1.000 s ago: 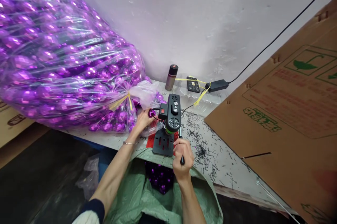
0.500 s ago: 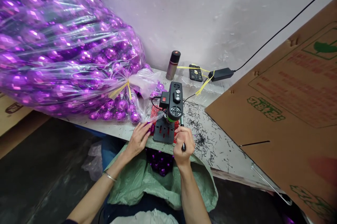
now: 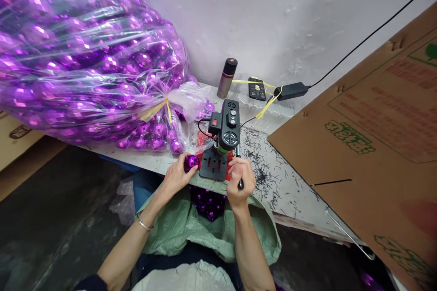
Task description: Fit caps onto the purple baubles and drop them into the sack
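Note:
A shiny purple faceted ball (image 3: 191, 161) sits in the grasp of my left hand (image 3: 177, 174), just left of the black metal base plate (image 3: 213, 165). My right hand (image 3: 241, 178) is closed around the black-tipped lever handle (image 3: 241, 185) of a small black bench press (image 3: 229, 122). The press stands on a red mat (image 3: 204, 137) on the table. Below the table edge, an open green sack (image 3: 170, 232) lies across my lap with purple balls (image 3: 209, 204) inside it.
A big clear bag of purple balls (image 3: 85, 68) leans at the left, tied with yellow string. Small black pins (image 3: 261, 159) litter the table (image 3: 293, 204). Behind stand a bottle (image 3: 227, 78), a phone (image 3: 256, 89) and a power adapter (image 3: 292, 91). A cardboard box (image 3: 368, 154) fills the right.
The ball is now plainly visible in my left hand, beside the base plate; before, the fingers mostly covered it. My right hand stays on the lever. The whole view has shifted slightly.

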`<state>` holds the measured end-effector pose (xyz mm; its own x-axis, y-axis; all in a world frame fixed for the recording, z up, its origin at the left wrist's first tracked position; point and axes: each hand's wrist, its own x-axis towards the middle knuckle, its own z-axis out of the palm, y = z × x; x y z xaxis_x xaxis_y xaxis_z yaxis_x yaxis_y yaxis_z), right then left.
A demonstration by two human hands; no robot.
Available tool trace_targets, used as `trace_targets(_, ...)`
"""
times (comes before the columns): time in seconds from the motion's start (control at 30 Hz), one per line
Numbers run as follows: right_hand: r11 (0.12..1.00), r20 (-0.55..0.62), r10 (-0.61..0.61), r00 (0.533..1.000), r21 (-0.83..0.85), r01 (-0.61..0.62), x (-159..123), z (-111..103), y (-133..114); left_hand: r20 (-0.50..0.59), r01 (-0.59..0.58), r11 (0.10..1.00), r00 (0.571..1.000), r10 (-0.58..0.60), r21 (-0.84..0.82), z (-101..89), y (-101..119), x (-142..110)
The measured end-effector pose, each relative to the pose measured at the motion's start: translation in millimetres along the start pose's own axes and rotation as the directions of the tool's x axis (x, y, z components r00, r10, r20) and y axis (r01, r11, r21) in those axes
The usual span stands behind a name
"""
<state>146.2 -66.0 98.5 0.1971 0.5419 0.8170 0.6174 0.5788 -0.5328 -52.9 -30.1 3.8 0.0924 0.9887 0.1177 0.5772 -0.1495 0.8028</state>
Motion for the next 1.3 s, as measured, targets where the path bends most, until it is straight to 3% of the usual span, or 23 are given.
trace_targets(0.07,1.0,0.002,0.025,1.0,0.013,-0.025,8,-1,-4,0.016,0.145,0.96,0.989,-0.145,-0.24,-0.6,5,5)
trace_targets(0.17,0.998,0.02,0.056,0.998,0.033,-0.057,22,-3,-10,0.104,0.239,0.768,0.97,-0.221,-0.594,4.5,16,15)
trace_targets(0.27,0.996,0.037,0.08,0.996,0.023,-0.081,32,-5,-13,0.209,0.3,0.592,0.953,-0.219,-0.748,16.9,26,21)
trace_targets(0.33,0.997,0.045,0.079,0.996,0.02,-0.08,33,-6,-14,0.225,0.316,0.553,0.947,-0.228,-0.771,27.3,29,23)
trace_targets(0.43,0.998,0.06,0.063,0.996,0.027,-0.064,31,-7,-14,0.188,0.294,0.592,0.953,-0.236,-0.751,42.1,30,25)
trace_targets(0.53,0.999,0.071,0.048,0.996,0.012,-0.049,28,-7,-13,0.115,0.205,0.715,0.978,-0.172,-0.669,51.7,30,26)
trace_targets(0.63,0.999,0.069,0.032,0.997,0.001,-0.032,26,-8,-12,0.065,0.105,0.866,0.994,-0.084,-0.489,54.4,32,23)
trace_targets(0.73,1.0,0.068,0.023,0.997,-0.009,-0.022,24,-8,-11,0.046,0.009,0.953,0.999,0.005,-0.303,53.5,33,20)
trace_targets(1.07,1.0,0.073,0.014,0.997,-0.014,-0.013,24,-8,-13,-0.041,-0.281,0.958,0.959,0.279,-0.063,62.0,26,16)
trace_targets(1.3,1.0,0.074,0.027,0.997,-0.011,-0.026,23,-9,-12,0.039,-0.322,0.943,0.944,0.327,-0.088,55.6,29,18)
